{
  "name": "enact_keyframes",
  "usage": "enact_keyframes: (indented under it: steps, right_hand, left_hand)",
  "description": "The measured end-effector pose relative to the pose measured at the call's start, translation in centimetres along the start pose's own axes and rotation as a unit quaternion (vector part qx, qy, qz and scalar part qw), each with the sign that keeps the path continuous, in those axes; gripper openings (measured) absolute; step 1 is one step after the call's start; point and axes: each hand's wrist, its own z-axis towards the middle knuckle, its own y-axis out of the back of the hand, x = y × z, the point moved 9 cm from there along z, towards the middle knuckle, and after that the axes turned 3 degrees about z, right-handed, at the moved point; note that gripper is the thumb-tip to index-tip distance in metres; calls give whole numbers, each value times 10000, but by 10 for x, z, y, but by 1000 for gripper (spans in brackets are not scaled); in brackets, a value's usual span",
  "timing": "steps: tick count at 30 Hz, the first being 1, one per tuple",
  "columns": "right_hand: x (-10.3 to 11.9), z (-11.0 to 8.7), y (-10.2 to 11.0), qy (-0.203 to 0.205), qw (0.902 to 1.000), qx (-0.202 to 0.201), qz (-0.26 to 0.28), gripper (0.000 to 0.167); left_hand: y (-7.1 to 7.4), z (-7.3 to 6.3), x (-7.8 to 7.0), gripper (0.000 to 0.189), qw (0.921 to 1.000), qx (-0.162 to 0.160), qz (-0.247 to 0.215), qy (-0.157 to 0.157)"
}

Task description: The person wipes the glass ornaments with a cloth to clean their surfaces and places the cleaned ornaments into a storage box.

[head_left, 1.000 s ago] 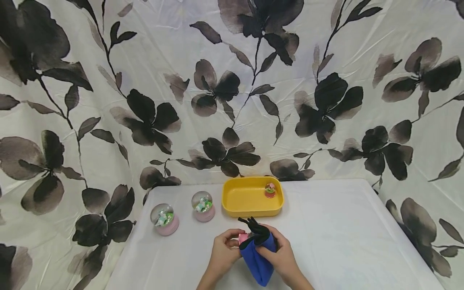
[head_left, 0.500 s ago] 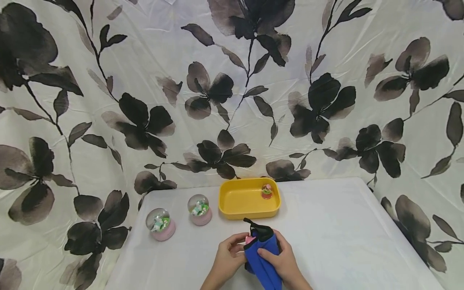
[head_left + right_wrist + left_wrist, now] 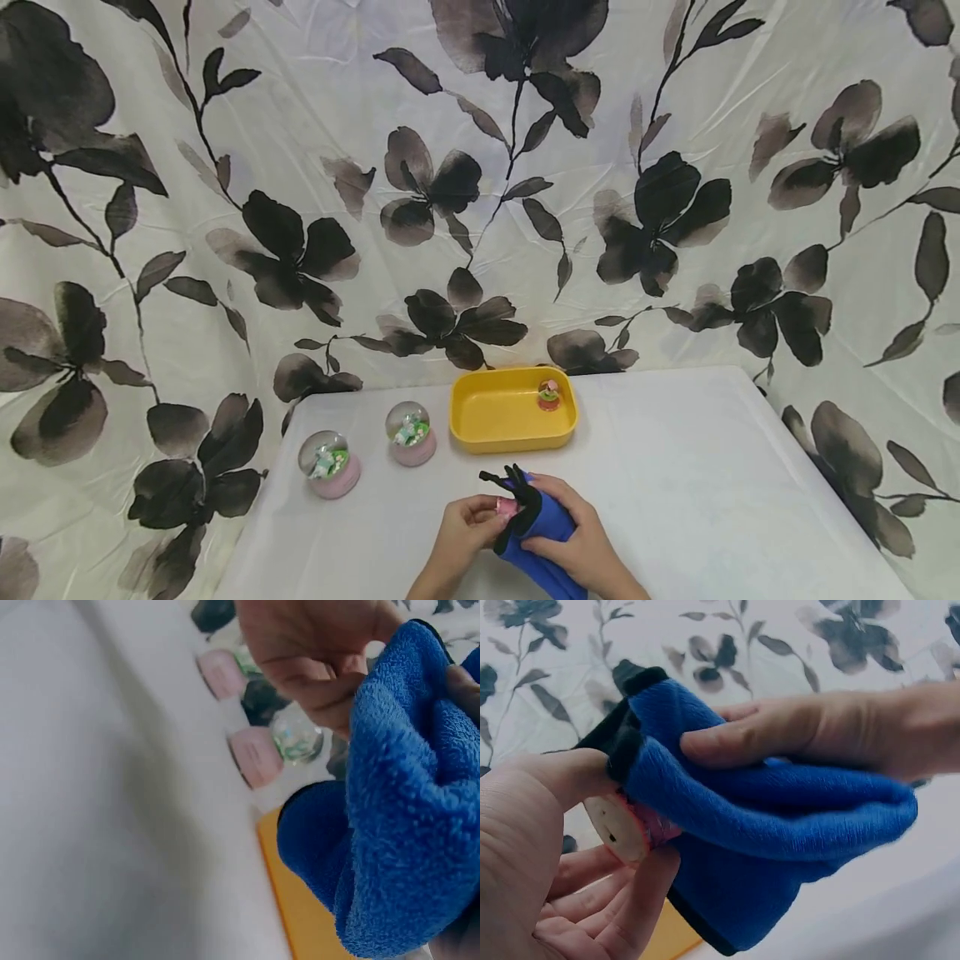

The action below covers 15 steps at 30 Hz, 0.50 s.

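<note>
**1 pink-based piece (image 3: pixel 507 505) held in a folded blue cloth (image 3: pixel 551 521), in front of the yellow tray (image 3: pixel 510 442)**

Left hand (image 3: pixel 459 533): thumb and fingers pinch the piece by its pink base, flat underside turned outward (left wrist view). Right hand (image 3: pixel 583 533): gripping the cloth, thumb on the near side, fingers over the far side. Rest of the piece is hidden by cloth; can't tell its shape.

Why, my read: base grip leaves the covered part free for fabric contact and gives the left hand something to steady or turn it by. Right hand keeps the folds bunched so the cloth hugs the piece. Both work on the near side of the tray, so a slip would be a short drop onto the bench (image 3: pixel 697 467).

2 snow globes stand left of the tray: 1 just beside it (image 3: pixel 411 433), 1 farther left and nearer the person (image 3: pixel 328 464). Spacing probably keeps them out of the way. 1 small figurine (image 3: pixel 549 396) sits inside the tray, right end.

Delta vs 0.5 s ago: cloth's black-edged mouth has swung leftward, and more pink base shows at the left fingertips. Right hand has kept its hold. Tray, globes and figurine unchanged relative to each other.
</note>
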Motion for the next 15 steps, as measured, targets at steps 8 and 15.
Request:
enact_keyframes:
  steps: [8,15]
  right_hand:
    - [-7,-1,-6,-119,9969,574,523,60]
    - [-30,0,-5,-1245,9802,219,1523,53]
  left_hand:
    - [5,-3,3,41,9995,-25,-318,49]
    - [5,-5,-6,43,9986,-211,308,-376]
